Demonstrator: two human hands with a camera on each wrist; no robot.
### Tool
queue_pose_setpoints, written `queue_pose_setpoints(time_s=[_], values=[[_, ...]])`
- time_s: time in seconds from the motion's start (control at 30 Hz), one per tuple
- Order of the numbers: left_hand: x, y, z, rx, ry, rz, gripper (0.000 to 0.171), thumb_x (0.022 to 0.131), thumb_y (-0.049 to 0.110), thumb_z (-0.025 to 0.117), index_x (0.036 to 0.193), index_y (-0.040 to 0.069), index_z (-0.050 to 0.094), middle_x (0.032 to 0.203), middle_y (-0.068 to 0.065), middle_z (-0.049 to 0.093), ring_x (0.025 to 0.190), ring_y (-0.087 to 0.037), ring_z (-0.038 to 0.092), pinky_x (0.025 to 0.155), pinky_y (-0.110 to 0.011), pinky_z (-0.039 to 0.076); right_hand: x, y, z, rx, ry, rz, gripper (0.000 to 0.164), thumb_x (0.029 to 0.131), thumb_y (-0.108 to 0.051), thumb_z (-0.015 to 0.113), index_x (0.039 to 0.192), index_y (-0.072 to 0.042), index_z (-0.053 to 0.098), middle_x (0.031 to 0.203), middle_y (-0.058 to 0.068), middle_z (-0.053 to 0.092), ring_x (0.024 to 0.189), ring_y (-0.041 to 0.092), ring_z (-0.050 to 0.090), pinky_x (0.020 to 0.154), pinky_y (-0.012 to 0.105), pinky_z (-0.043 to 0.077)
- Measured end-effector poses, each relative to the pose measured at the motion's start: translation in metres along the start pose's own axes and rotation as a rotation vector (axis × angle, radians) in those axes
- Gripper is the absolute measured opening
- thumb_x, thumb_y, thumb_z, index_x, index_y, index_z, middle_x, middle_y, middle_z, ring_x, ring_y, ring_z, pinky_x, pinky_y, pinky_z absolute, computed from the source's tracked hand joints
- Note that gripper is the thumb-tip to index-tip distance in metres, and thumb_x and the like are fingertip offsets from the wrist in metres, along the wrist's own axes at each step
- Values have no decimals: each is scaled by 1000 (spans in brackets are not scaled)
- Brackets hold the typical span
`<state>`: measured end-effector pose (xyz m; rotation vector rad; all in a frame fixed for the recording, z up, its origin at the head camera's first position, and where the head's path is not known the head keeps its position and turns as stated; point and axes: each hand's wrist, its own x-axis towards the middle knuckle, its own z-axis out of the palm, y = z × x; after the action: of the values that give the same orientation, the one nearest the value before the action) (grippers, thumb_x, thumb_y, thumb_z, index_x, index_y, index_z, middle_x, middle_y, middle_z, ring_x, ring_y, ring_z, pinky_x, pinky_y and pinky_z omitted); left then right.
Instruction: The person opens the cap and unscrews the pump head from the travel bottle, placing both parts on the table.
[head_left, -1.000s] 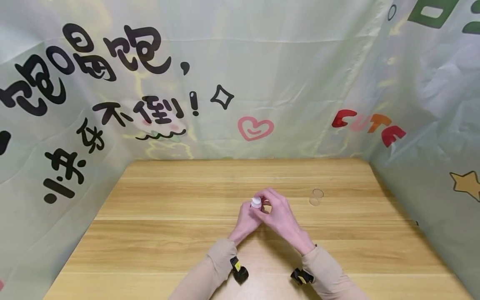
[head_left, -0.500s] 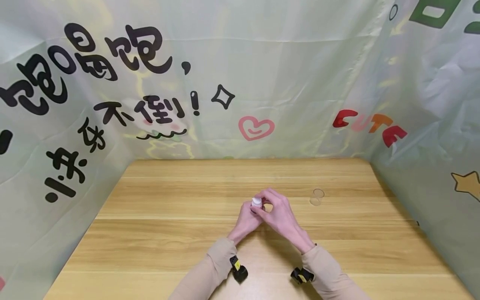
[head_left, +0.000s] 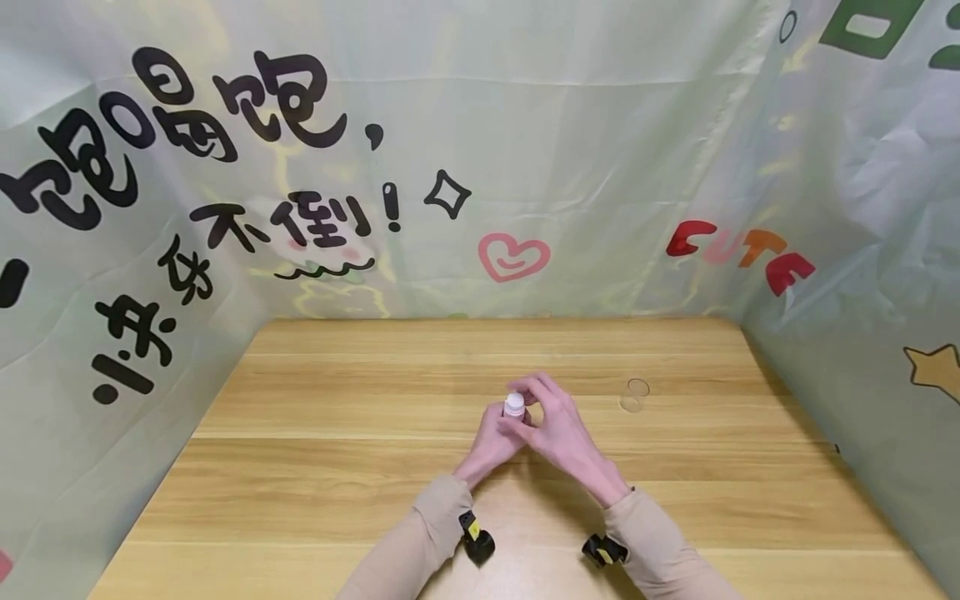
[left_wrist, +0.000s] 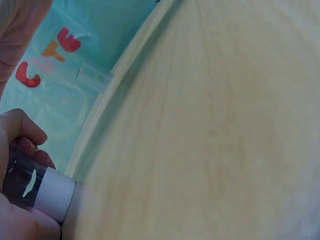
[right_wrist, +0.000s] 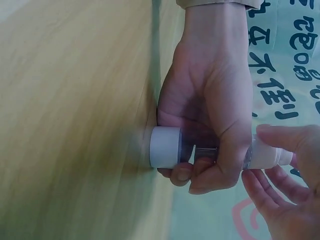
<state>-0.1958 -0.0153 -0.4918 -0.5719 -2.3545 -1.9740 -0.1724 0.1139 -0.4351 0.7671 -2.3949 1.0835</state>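
Observation:
A small bottle stands upright near the middle of the table, its white top facing up. Around its clear middle curl the fingers of my left hand, hiding much of the body. In the right wrist view a white band forms the bottle's lower end, right at the tabletop. My right hand holds the white top between thumb on one side and fingers on the other. The left wrist view shows a dark, glossy part of the body in the left palm.
A clear cup stands on the wooden table, to the right of and beyond the hands. Printed cloth walls enclose the table's back and sides. Black wrist cameras hang by both sleeves.
The right fingers have shifted slightly around the bottle's top, with the index finger a little higher, and more of the white top shows. The left hand and the cup have stayed in place.

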Motion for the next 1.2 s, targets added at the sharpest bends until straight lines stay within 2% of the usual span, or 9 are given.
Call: queue_pose_setpoints(time_s=[0.13,0.37,0.5,0.67,0.73,0.8,0.9,0.97,1.2], values=[[3,-13,2,-38,12,-26,2,74,-8,61,76,-8,62,74,-23,63,66,3,52,71,-17,47,-1,-1,1,2,-9,-2,42,72,2,82,111,-1,67,106,12,70,96,26,69,85,41,60],[2,-13,1,-79,-1,-14,3,76,-6,64,77,-7,62,76,-26,63,67,3,54,74,-17,48,-2,0,3,3,-1,-3,44,74,-3,84,115,-2,67,109,12,70,101,27,69,89,42,58],[2,-13,2,-89,-4,-21,5,76,-9,62,79,-14,61,75,-28,62,66,3,53,71,-16,47,-3,0,4,4,10,3,43,74,-2,83,114,-2,67,110,12,70,101,28,68,90,44,58],[-2,11,-4,-90,-37,-68,12,76,-11,57,84,-20,58,72,-23,63,67,2,56,73,-17,50,-2,-1,4,10,-16,24,43,76,0,79,116,-2,67,113,13,69,105,29,68,92,46,57],[-2,12,-4,-73,-40,-61,12,76,-10,56,83,-19,58,72,-25,62,66,2,55,72,-17,49,-1,-2,4,18,-24,40,42,77,-2,80,116,-2,67,113,13,68,106,29,68,93,46,57],[-1,7,-2,-51,-25,-33,8,77,-9,58,80,-16,60,71,-24,62,65,2,53,70,-17,47,-1,-2,5,15,-19,47,40,78,-4,80,116,-3,67,113,12,68,105,29,68,93,46,57],[3,-10,2,-57,-5,-31,4,76,-10,59,78,-13,61,68,-11,62,65,0,55,69,-17,47,0,-2,5,27,-7,34,38,77,-2,79,113,-1,67,110,13,68,103,30,68,90,47,58],[3,-12,2,-85,-2,-30,5,75,-11,59,79,-13,62,69,-7,62,65,-2,56,69,-17,48,0,-2,4,29,-5,10,38,76,-1,79,113,-1,68,110,13,69,103,30,69,90,47,58],[3,-13,2,-104,-22,-20,7,73,-12,56,79,-15,60,76,-32,61,64,2,55,70,-17,48,-1,-2,4,28,-8,8,42,75,0,79,115,-2,67,112,12,69,104,29,68,90,47,58]])
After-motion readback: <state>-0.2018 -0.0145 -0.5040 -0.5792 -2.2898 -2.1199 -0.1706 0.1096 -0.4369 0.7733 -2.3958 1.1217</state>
